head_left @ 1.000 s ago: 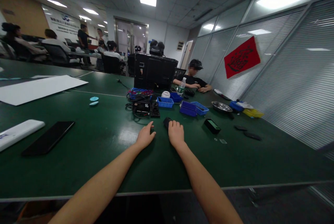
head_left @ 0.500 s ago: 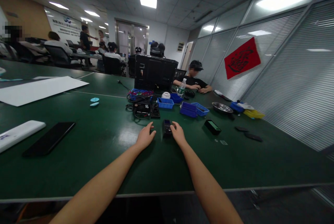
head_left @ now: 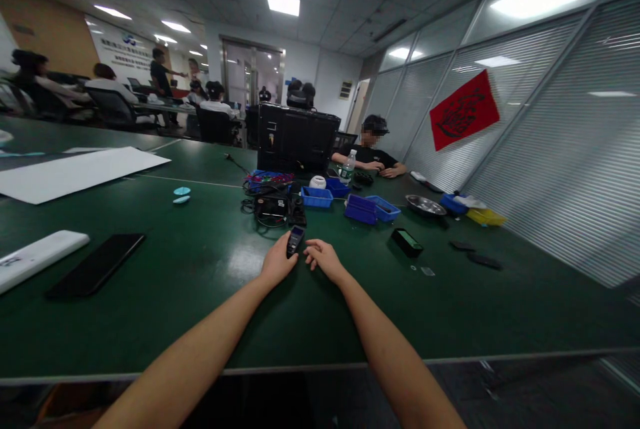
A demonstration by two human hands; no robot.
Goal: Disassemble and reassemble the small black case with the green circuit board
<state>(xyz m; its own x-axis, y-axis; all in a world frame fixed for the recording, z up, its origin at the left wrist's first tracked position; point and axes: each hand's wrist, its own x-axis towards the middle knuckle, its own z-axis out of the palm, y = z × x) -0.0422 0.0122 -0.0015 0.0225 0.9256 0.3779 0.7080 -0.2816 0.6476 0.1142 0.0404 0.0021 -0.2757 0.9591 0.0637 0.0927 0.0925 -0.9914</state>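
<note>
My left hand [head_left: 278,262] is closed around a small black handheld device with a screen and keys [head_left: 295,237]. The device tilts, its top leaning to the right, and its lower end is partly covered by the thumb and fingers. Just to the right of it is my right hand [head_left: 325,259], apart from the device. Its fingers are loosely bent and spread, with nothing between them. Both forearms reach in over the green table [head_left: 320,322].
Beyond the device lie a black box with cables [head_left: 271,208], blue trays [head_left: 317,198] and a baseball [head_left: 317,182]. A monitor [head_left: 299,139] stands behind. To the right are a black case with a green face [head_left: 407,242] and a metal bowl [head_left: 425,204]. A person [head_left: 373,149] sits opposite.
The device has passed from my right hand to my left and shifted left, tilting. My right hand has let go and moved slightly left, its fingers bent.
</note>
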